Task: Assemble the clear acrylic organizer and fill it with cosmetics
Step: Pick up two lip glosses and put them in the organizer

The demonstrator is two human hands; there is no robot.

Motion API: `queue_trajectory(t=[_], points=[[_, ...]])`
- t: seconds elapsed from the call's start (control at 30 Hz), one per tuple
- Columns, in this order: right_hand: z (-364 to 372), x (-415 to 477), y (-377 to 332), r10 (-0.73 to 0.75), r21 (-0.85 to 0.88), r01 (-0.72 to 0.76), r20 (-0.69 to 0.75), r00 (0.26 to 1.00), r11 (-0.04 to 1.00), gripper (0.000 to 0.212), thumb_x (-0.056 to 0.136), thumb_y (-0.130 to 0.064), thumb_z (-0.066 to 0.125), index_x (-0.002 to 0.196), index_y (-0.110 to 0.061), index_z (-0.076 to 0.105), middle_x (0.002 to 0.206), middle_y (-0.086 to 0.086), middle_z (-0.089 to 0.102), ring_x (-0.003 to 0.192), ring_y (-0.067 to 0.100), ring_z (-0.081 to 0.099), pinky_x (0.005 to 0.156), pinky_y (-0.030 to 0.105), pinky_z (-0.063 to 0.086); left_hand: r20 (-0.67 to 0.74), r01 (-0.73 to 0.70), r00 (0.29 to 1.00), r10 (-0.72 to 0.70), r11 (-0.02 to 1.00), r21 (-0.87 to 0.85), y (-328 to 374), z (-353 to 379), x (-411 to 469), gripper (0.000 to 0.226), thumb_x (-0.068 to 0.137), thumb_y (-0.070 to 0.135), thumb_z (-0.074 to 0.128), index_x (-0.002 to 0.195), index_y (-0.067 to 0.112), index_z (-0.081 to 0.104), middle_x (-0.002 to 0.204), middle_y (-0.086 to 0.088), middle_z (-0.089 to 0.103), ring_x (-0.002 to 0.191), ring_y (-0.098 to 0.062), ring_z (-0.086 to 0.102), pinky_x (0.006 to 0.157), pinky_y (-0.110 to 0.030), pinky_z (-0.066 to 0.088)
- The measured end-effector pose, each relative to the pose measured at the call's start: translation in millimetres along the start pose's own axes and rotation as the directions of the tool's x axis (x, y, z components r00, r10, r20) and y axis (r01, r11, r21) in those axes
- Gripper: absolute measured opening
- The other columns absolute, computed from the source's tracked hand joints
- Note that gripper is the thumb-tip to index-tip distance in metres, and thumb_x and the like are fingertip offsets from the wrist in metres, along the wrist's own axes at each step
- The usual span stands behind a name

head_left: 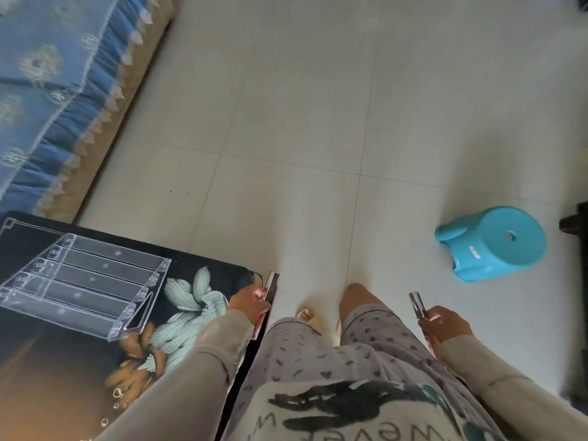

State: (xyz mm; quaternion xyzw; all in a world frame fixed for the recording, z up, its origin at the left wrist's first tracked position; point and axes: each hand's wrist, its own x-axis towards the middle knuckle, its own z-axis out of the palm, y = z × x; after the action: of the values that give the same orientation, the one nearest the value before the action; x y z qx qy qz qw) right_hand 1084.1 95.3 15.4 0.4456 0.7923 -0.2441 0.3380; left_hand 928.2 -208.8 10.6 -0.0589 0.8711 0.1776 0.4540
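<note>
A clear acrylic organizer [82,283] with several stepped tiers stands on the dark flower-printed table [63,370] at the lower left; its tiers look empty. My left hand [249,302] grips a slim shiny cosmetic stick [270,284] over the table's right corner. My right hand [445,323] holds another slim shiny stick [417,305], raised above the floor to the right of my legs. Both sticks are blurred, so their exact kind is unclear.
A turquoise plastic stool [493,241] lies tipped on the pale tiled floor [302,122] at the right. A bed with a blue ruffled cover [54,90] runs along the upper left. A dark piece of furniture [577,221] shows at the right edge.
</note>
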Motion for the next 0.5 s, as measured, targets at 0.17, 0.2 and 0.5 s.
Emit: queue_trajectory(t=[0.17,0.2,0.5], points=[[-43,52,-70,-0.080,0.028,0.080,0.003,0.997,0.996,0.023,0.087,-0.015,0.056,0.106,-0.005,0.063,0.110,0.020,0.067,0.104,0.034,0.060,0.085,0.030,0.043,-0.027,0.088,0.995,-0.091,0.990,-0.110,8,-14,28,0.039,0.087,0.012,0.055,0.125,0.010,0.052,0.128,-0.011,0.060,0.118,-0.026,0.056,0.097,-0.027,0.043],[-53,64,-86,-0.107,-0.007,0.107,0.016,0.994,0.994,0.023,0.086,-0.015,0.056,0.105,-0.006,0.063,0.108,0.019,0.068,0.102,0.032,0.061,0.079,0.026,0.041,-0.030,0.118,0.992,-0.123,0.984,-0.134,9,-15,34,0.039,0.087,0.013,0.056,0.125,0.010,0.052,0.128,-0.010,0.060,0.118,-0.027,0.056,0.097,-0.028,0.043],[-143,153,-240,-0.390,-0.189,0.416,0.162,0.907,0.889,0.021,0.083,-0.013,0.060,0.101,-0.003,0.062,0.089,0.016,0.068,0.078,0.026,0.058,0.074,0.027,0.045,0.006,0.375,0.918,-0.396,0.865,-0.334,32,-21,52,0.033,0.086,0.016,0.055,0.120,0.012,0.055,0.123,-0.010,0.062,0.113,-0.026,0.059,0.096,-0.028,0.046]])
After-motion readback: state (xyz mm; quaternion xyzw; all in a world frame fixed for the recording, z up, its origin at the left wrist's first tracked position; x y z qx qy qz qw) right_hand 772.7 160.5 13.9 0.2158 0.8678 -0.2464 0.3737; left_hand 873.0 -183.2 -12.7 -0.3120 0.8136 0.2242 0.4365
